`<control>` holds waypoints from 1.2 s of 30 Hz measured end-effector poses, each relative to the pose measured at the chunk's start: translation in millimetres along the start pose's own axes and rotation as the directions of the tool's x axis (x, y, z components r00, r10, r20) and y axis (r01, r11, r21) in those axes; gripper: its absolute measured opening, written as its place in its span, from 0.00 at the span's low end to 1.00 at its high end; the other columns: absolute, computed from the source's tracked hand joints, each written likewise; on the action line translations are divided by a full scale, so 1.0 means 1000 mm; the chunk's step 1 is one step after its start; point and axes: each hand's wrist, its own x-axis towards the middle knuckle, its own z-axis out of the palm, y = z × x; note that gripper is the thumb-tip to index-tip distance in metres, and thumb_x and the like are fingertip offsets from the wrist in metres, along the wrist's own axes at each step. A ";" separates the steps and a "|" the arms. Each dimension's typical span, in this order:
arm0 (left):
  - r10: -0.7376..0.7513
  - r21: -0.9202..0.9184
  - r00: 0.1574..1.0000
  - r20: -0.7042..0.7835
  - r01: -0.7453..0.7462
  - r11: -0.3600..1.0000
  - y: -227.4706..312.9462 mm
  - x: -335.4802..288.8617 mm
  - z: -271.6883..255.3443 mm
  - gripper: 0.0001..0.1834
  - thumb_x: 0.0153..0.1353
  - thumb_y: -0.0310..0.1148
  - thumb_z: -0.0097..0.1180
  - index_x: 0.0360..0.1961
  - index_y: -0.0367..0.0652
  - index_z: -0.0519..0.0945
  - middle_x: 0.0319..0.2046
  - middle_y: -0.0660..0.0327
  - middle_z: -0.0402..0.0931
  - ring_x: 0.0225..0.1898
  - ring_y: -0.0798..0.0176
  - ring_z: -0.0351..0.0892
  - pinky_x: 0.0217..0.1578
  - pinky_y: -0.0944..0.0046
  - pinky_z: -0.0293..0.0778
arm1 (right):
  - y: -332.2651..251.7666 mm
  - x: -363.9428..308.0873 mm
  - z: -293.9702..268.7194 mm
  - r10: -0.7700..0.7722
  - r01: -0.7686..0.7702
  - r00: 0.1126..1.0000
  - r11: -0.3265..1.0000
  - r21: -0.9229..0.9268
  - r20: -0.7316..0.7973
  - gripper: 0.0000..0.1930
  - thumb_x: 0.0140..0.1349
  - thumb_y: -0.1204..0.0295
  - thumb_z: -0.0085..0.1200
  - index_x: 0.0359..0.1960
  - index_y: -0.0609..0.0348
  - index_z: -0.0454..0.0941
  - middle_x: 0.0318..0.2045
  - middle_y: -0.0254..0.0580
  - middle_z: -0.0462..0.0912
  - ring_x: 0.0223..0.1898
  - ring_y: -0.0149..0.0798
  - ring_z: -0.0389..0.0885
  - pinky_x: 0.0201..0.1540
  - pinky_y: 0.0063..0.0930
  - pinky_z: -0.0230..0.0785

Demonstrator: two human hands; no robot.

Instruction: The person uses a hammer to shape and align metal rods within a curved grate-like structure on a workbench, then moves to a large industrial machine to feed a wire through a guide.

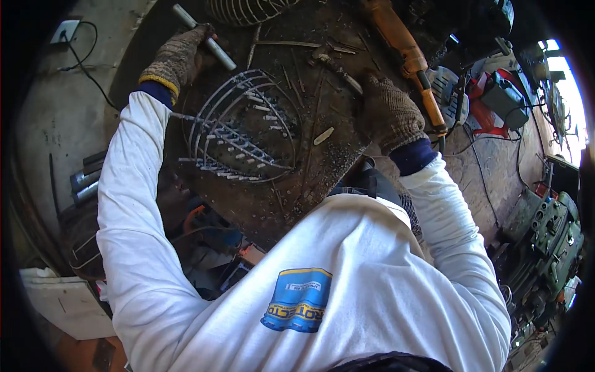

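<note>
My left hand (178,61), in a knitted work glove, is closed around a pale metal pipe (220,53) over the far left of the dark worktable (238,208). In my right hand (390,113), gloved the same way, is the handle of a hammer (351,82); its head points away to the left. Between the hands and a little nearer lies a curved frame of bent metal rods (238,133), with rows of short rod pieces across it. Neither tool touches this frame. Gloves hide most of my fingers' grip.
An orange power tool (406,43) lies beyond my right hand. A round wire grille (253,7) sits at the far edge of view. Thin rods and a small flat strip (323,136) lie on the table. A red and grey machine (496,102) stands at right, with cables around it.
</note>
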 end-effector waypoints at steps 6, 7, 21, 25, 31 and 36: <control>-0.299 -0.125 0.954 -0.002 0.297 0.947 -0.015 0.003 0.019 0.10 0.65 0.34 0.58 0.41 0.39 0.76 0.35 0.58 0.79 0.37 0.59 0.80 0.43 0.53 0.82 | 0.008 -0.003 0.013 0.009 -0.047 0.989 0.966 0.253 0.149 0.23 0.62 0.64 0.54 0.57 0.61 0.70 0.44 0.61 0.80 0.46 0.59 0.80 0.47 0.44 0.74; -0.306 -0.129 0.952 0.029 0.307 0.943 -0.015 0.000 0.025 0.11 0.65 0.35 0.59 0.42 0.39 0.76 0.35 0.58 0.79 0.37 0.60 0.80 0.43 0.57 0.82 | 0.013 -0.006 0.023 -0.035 0.007 0.996 0.940 0.341 0.077 0.24 0.63 0.65 0.55 0.58 0.62 0.68 0.45 0.58 0.80 0.46 0.56 0.81 0.47 0.41 0.74; -0.394 -0.145 0.917 -0.058 0.383 0.912 -0.019 -0.011 0.031 0.13 0.64 0.35 0.59 0.44 0.38 0.76 0.39 0.56 0.79 0.42 0.59 0.80 0.45 0.61 0.80 | -0.044 -0.024 0.025 -0.271 -0.695 0.713 -0.395 0.601 0.646 0.19 0.66 0.55 0.55 0.49 0.53 0.71 0.33 0.34 0.75 0.27 0.29 0.76 0.24 0.22 0.69; -0.308 -0.020 0.951 -0.010 0.308 0.951 -0.033 0.001 0.018 0.14 0.65 0.36 0.59 0.45 0.38 0.75 0.39 0.56 0.79 0.43 0.57 0.80 0.46 0.60 0.80 | -0.066 -0.023 0.021 -0.144 -0.706 0.700 -0.281 0.650 0.699 0.15 0.68 0.58 0.52 0.45 0.56 0.73 0.28 0.33 0.76 0.26 0.29 0.78 0.26 0.25 0.76; 0.073 0.320 0.976 0.204 -0.137 0.937 -0.074 0.043 -0.030 0.14 0.64 0.36 0.59 0.45 0.39 0.75 0.39 0.57 0.78 0.43 0.56 0.80 0.47 0.59 0.80 | -0.066 -0.031 0.028 -0.129 -0.660 0.751 -0.127 0.740 0.647 0.16 0.68 0.57 0.52 0.46 0.56 0.73 0.29 0.33 0.76 0.27 0.29 0.78 0.26 0.25 0.76; 0.041 0.337 0.980 0.197 -0.107 0.935 -0.067 0.027 -0.012 0.13 0.64 0.34 0.59 0.43 0.37 0.74 0.35 0.55 0.78 0.40 0.54 0.81 0.44 0.55 0.81 | -0.057 -0.034 0.035 -0.096 -0.513 0.852 0.034 0.857 0.514 0.16 0.69 0.57 0.51 0.46 0.57 0.73 0.29 0.33 0.76 0.28 0.29 0.78 0.27 0.24 0.76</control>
